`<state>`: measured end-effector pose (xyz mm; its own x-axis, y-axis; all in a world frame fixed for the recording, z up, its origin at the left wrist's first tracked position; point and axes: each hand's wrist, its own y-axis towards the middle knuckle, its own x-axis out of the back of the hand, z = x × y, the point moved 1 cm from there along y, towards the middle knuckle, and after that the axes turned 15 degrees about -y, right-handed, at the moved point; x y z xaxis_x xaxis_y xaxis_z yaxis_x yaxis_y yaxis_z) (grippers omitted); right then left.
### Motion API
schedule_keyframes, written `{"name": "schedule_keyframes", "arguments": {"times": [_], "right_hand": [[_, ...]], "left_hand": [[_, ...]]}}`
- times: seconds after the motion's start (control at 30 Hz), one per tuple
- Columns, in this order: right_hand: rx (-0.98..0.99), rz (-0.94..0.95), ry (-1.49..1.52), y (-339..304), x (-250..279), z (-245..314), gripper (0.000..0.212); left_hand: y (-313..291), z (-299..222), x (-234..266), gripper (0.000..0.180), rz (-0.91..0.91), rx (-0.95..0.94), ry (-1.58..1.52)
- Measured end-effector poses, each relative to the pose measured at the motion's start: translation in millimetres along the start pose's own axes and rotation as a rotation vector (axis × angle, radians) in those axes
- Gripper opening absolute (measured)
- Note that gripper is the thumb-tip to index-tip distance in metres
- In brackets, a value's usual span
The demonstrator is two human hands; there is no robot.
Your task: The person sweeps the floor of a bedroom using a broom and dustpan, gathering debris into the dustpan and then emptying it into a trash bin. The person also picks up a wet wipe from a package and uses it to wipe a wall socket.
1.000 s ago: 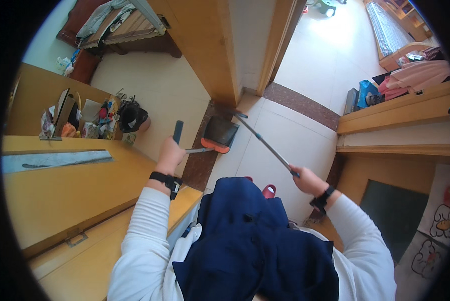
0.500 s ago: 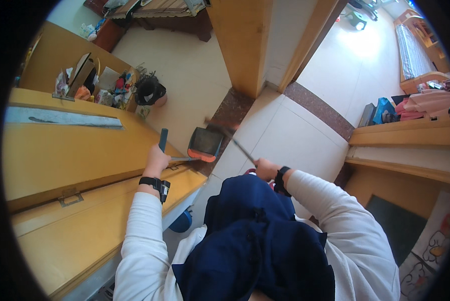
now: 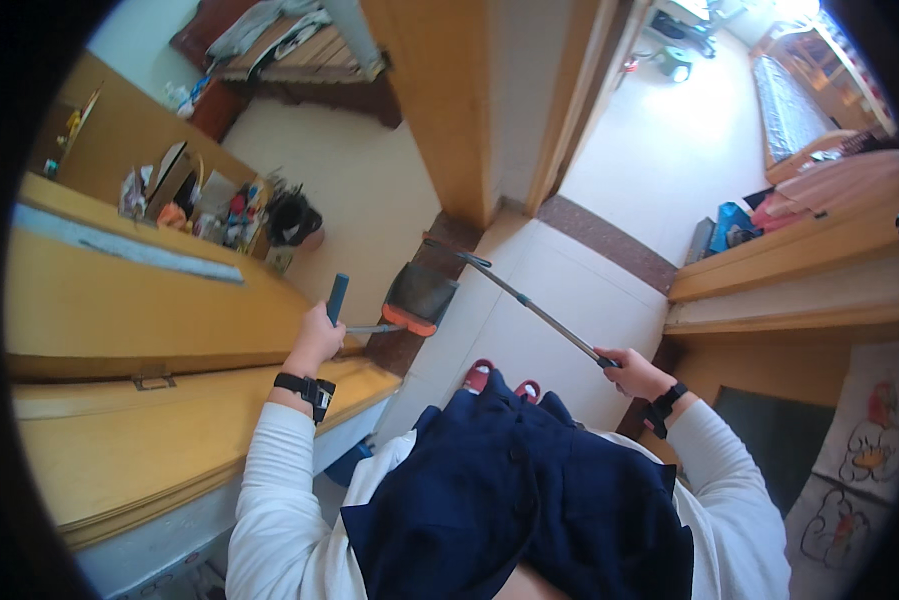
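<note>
In a doorway, your left hand (image 3: 316,338) is closed around the teal handle (image 3: 338,293) of a dark grey dustpan (image 3: 421,290) with an orange back edge, set at the speckled brown stone threshold (image 3: 394,352). Your right hand's (image 3: 637,375) grip clasps a slim silvery broom pole (image 3: 552,320), its far end near the yellow-brown wooden doorframe (image 3: 439,110).

Stretching the left arm (image 3: 277,470) forward along the left side of the navy garment (image 3: 469,490), lining the left wrist (image 3: 301,364) up straight behind it, and curling the left hand (image 3: 316,335) closed, ahead and left of the garment. Bending the right arm (image 3: 739,475) inward on the garment's right, holding the right wrist (image 3: 659,384) nearly straight, and curling the right hand (image 3: 637,374) closed beyond its right side. Resting both feet (image 3: 478,376) beside its far edge.
</note>
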<state>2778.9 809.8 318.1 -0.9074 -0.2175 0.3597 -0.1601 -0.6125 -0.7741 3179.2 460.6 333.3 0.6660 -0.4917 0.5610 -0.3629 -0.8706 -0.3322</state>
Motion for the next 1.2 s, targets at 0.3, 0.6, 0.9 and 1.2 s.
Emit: {"name": "schedule_keyframes", "arguments": {"times": [0.3,0.6,0.9,1.2], "right_hand": [[-0.057,-0.325,0.43,-97,12,-110,0.047],[0.054,-0.61,0.692,-77,49,-156,0.01],[0.04,-0.63,1.071,-2,164,-153,0.009],[-0.017,-0.861,0.804,24,308,-160,0.024]], "left_hand": [[17,-138,-102,0.027,0.221,-0.128,0.016],[68,-258,-263,0.026,0.344,-0.271,-0.17],[170,-382,-400,0.036,0.39,-0.415,-0.14],[279,-497,-471,0.035,0.372,-0.421,-0.203]]}}
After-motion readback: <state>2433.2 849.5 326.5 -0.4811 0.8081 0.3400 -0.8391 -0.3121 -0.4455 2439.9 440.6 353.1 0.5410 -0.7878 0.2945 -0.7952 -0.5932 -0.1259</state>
